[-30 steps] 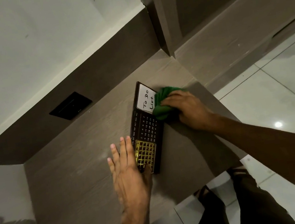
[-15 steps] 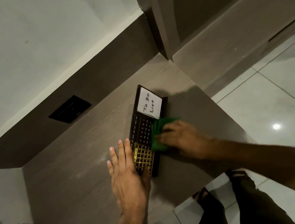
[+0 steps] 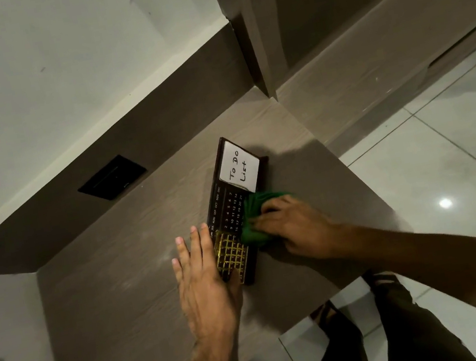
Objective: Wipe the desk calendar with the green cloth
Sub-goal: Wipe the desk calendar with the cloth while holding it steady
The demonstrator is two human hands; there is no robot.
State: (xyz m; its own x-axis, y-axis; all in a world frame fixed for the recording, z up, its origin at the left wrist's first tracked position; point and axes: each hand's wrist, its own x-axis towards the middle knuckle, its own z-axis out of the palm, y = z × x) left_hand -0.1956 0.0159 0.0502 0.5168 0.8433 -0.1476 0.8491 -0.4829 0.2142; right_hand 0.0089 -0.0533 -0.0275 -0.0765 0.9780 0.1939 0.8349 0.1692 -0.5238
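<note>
Cloth (image 3: 254, 225) lower on calendar (image 3: 227, 210) than earlier.

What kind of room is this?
Probably a home study or office nook. A built-in wooden desk sits against the wall with a wall socket above it, a desk calendar with a "To Do List" note lies on top, and the floor is tiled.

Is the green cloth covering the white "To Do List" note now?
No, the green cloth lies below the white note, whose writing shows fully.
</note>
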